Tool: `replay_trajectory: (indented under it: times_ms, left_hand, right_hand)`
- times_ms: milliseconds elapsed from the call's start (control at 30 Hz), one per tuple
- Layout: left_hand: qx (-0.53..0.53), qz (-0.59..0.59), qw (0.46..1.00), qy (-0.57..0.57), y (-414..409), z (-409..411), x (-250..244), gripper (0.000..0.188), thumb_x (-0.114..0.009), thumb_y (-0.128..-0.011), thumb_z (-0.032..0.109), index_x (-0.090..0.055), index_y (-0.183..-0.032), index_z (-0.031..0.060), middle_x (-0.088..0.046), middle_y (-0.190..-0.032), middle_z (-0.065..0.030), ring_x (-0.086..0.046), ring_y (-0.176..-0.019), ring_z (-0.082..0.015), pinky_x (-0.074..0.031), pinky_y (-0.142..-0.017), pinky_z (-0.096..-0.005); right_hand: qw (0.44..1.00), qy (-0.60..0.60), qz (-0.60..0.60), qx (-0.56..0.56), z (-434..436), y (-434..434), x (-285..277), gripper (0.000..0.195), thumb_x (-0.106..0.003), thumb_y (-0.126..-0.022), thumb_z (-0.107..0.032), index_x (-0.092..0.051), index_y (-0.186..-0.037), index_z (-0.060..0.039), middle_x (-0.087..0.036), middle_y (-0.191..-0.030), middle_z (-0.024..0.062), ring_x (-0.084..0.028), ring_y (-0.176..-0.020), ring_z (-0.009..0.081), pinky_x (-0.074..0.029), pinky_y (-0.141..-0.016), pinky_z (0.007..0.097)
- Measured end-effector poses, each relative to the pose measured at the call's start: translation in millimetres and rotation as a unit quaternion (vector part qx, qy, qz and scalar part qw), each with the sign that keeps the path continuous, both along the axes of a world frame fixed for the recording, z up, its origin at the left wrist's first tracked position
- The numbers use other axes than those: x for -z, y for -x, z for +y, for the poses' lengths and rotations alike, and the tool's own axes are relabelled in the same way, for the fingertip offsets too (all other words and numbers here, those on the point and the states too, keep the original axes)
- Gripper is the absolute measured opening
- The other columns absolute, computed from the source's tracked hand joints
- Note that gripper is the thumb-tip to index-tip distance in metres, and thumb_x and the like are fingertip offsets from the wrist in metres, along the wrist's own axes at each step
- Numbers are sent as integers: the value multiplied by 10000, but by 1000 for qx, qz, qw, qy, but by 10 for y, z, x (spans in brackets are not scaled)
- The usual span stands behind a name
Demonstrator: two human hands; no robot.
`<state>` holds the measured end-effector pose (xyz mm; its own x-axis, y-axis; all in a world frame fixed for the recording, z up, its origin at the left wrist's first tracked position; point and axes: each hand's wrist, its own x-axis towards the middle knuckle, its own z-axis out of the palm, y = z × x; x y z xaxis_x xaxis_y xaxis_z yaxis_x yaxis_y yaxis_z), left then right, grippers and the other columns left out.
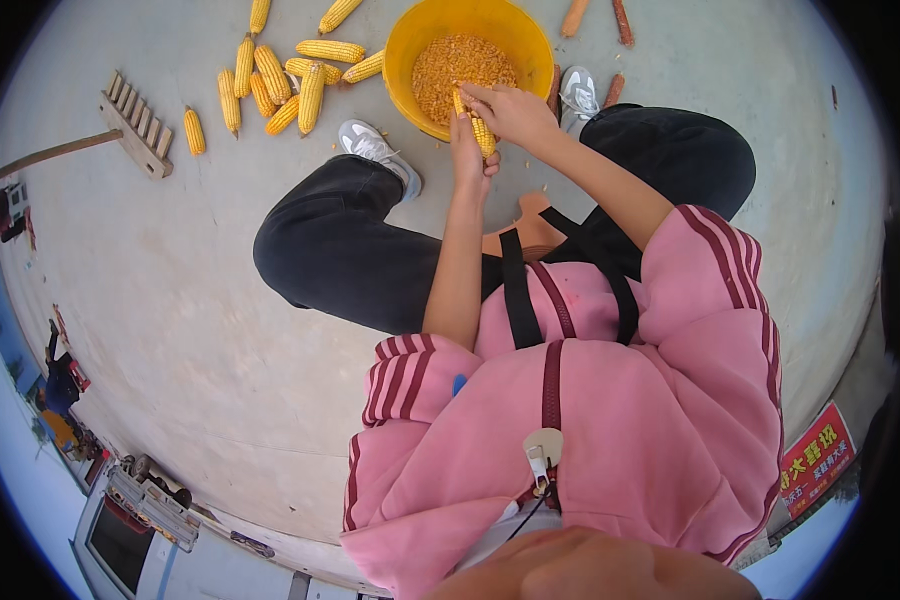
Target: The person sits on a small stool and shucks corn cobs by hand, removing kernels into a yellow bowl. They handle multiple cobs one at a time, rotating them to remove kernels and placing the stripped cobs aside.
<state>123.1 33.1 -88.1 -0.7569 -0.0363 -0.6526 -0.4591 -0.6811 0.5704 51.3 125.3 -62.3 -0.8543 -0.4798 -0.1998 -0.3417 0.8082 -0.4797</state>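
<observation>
A partly shelled ear of corn (483, 136) is held tilted at the near rim of a yellow plastic bucket (529, 56). My left hand (468, 154) wraps around its lower part from the left. From the right, my right hand (511, 112) presses its fingers and thumb on the upper part, where a stretch of cob looks bare. Loose corn kernels (457, 66) cover the bucket's bottom. My fingers hide part of the ear.
Several unshelled ears of corn (311, 97) lie left of the bucket, and a wooden rake (136, 126) beyond them. Bare cobs (622, 22) lie to the right. My shoes (379, 154) flank the bucket on the concrete floor (195, 247). Other people (61, 382) are far left.
</observation>
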Motion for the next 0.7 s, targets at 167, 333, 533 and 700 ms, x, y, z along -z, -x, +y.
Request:
replay_trajectory:
  times_ms: [167, 333, 533, 700]
  left_hand:
    - [-19, -19, 999, -43, -49, -54, 116, 367, -209, -949, 428, -319, -1229, 217, -493, -745, -64, -334, -396, -65, -224, -309, -165]
    - [-39, -13, 999, -30, -62, 19, 74, 361, -203, -949, 416, -316, -1229, 218, -482, -744, -45, -332, -399, -66, -221, -314, -167]
    - [-53, -7, 998, -24, -33, 37, 141, 382, -201, -941, 413, -283, -1266, 231, -477, -742, -38, -326, -396, -75, -213, -318, -170]
    - [-63, -5, 998, -24, -27, 42, 105, 398, -194, -943, 408, -259, -1298, 241, -477, -752, -48, -327, -396, -81, -214, -319, -171]
  right_hand:
    - [997, 51, -60, 22, 10, 29, -234, 348, -401, -888, -430, -565, -1151, -272, -644, -880, 127, -620, -800, 314, -498, -681, 423]
    - [991, -21, -131, -19, 183, -225, -525, 354, -452, -883, -379, -532, -1205, -255, -638, -901, 137, -618, -819, 290, -492, -709, 388]
    - [999, -10, -40, -19, -41, -97, -250, 339, -401, -892, -389, -567, -1145, -237, -635, -834, 160, -619, -779, 315, -491, -676, 439]
    - [996, -2, -78, 31, -136, 2, -247, 348, -398, -893, -402, -565, -1150, -238, -639, -850, 151, -621, -783, 309, -492, -681, 431]
